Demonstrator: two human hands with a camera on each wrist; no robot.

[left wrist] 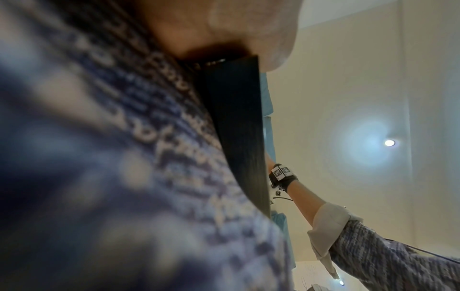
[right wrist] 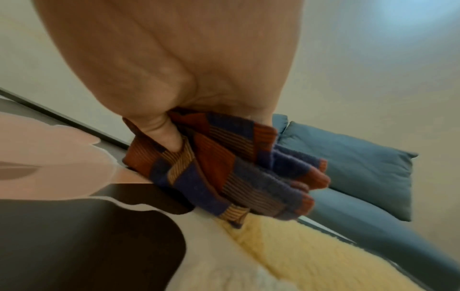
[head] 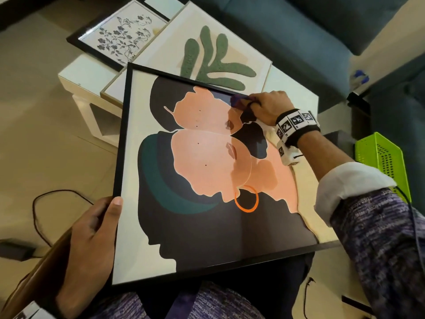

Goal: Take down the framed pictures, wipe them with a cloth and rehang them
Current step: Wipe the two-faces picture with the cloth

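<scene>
- Resting across the person's lap: black-framed portrait picture (head: 207, 180), near corner cut off by the sleeve.
- Left hand (head: 92, 229): grip clasps the frame's left edge; fingers hidden beneath.
- Right hand (head: 268, 107): grip bunches a striped cloth (right wrist: 224, 171) against the glass, far right.

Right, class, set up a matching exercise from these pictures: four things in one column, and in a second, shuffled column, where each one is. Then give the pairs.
Things
1. checked cloth
2. black-framed portrait picture
3. green leaf picture
4. green basket

Places
A. lying on the white table, partly under the portrait picture
B. bunched in the right hand
C. on the floor at the far right
D. on the person's lap, its edge held by the left hand

Pairs: 1-B, 2-D, 3-A, 4-C
</scene>
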